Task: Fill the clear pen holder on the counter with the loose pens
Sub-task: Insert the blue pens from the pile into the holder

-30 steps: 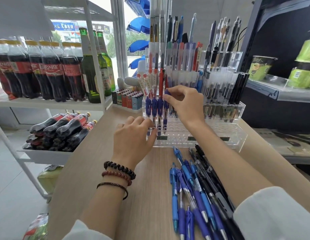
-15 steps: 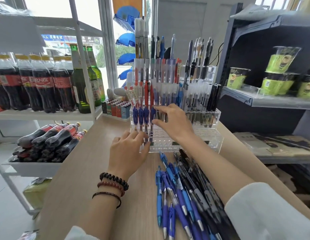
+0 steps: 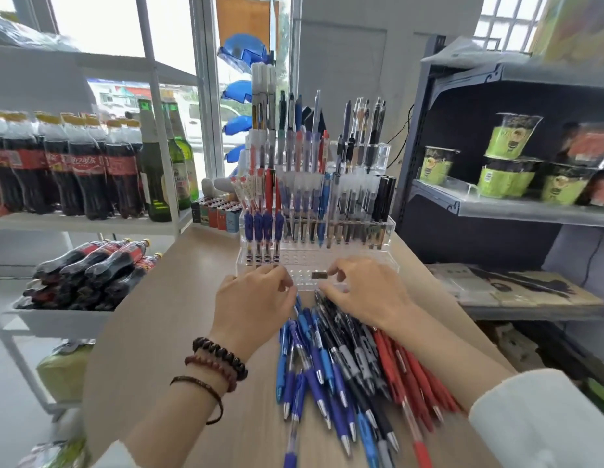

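Note:
The clear tiered pen holder [image 3: 388, 228] stands at the counter's far end. Its back rows are full of pens, and blue-grip pens [image 3: 263, 228] stand in the left of a front row. Loose pens [image 3: 344, 366], blue, black and red, lie in a heap on the counter in front of it. My left hand [image 3: 256, 302] hovers at the heap's far left end, fingers loosely curled, no pen visible in it. My right hand [image 3: 364, 292] lies over the far ends of the dark pens with fingers curled down. Whether it grips one is hidden.
A white shelf with cola bottles [image 3: 67, 170] and green bottles [image 3: 155, 177] stands on the left. Below it is a tray of lying cola bottles [image 3: 91, 268]. A row of lighters [image 3: 216, 214] sits behind the holder. At the right stands a dark shelf with green cups [image 3: 506, 163].
My right hand has pulled back from the holder's front row down to the pen heap. My left hand has left the holder's base and come back to the heap's end.

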